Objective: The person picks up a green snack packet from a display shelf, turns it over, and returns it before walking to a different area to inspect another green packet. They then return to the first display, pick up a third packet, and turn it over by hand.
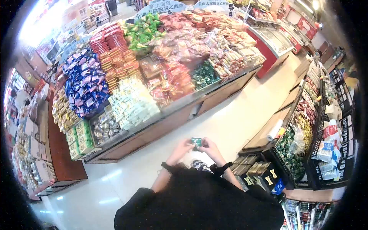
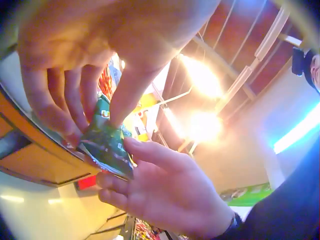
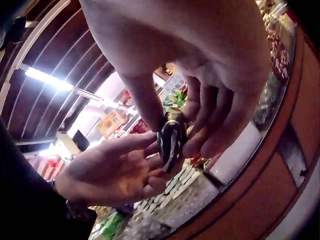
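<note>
A small green foil snack packet (image 1: 196, 142) is held up in front of the chest, over the aisle floor. My left hand (image 1: 184, 147) pinches its left side between thumb and fingers, and my right hand (image 1: 209, 146) pinches the opposite side. White lettering shows on the packet (image 2: 107, 142) in the left wrist view. From the right wrist, the packet (image 3: 172, 137) appears edge-on, its crimped silver edge facing the camera. Both thumbs lie on the near face, with fingertips behind it.
A long counter heaped with bagged snacks (image 1: 132, 103) runs across the front, its wooden side (image 1: 168, 124) facing me. Dark green packets (image 1: 204, 75) lie in one section. To the right stands a black-edged shelf (image 1: 281, 161) of wrapped goods; a brown counter (image 1: 65, 161) is at left.
</note>
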